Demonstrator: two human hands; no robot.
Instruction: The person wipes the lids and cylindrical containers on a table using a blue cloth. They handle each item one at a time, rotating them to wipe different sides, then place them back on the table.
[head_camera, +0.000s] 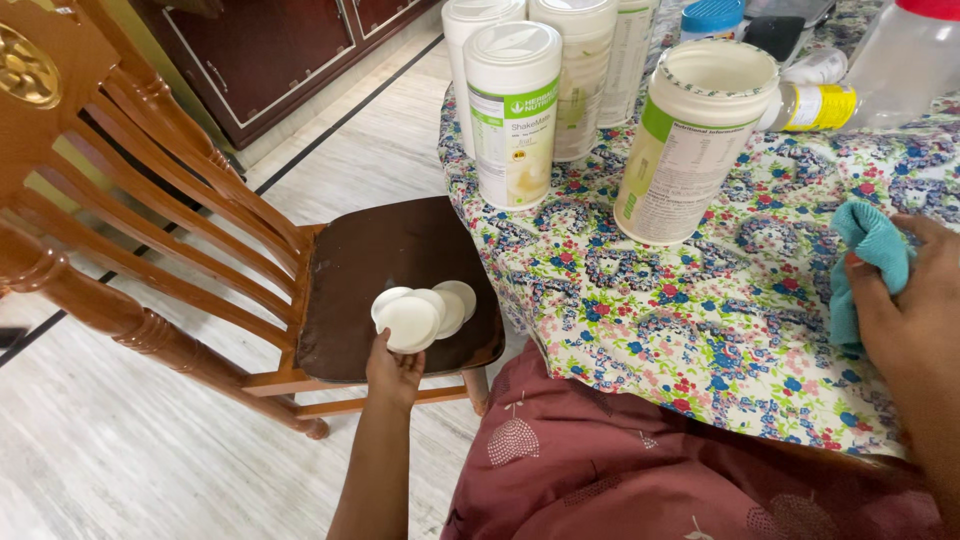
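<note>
My left hand (394, 371) reaches down over the wooden chair (350, 300) and holds a round white lid (408, 323) at the seat's front edge. Several other white lids (452, 298) lie beside it on the dark brown seat. My right hand (900, 300) rests on the flowered tablecloth (690, 330) at the right and grips a teal cloth (868, 250). A tall white canister without a lid (695, 140) stands on the table just left of that hand. Another white canister with its lid on (514, 112) stands at the table's near left edge.
More white canisters (585, 70), a clear plastic jar with a red cap (905, 60), a small yellow-labelled bottle (815, 100) and a blue-lidded tub (712, 18) crowd the table's far side. A dark wooden cabinet (270, 50) stands on the tiled floor behind the chair. My maroon garment (620, 470) covers my lap.
</note>
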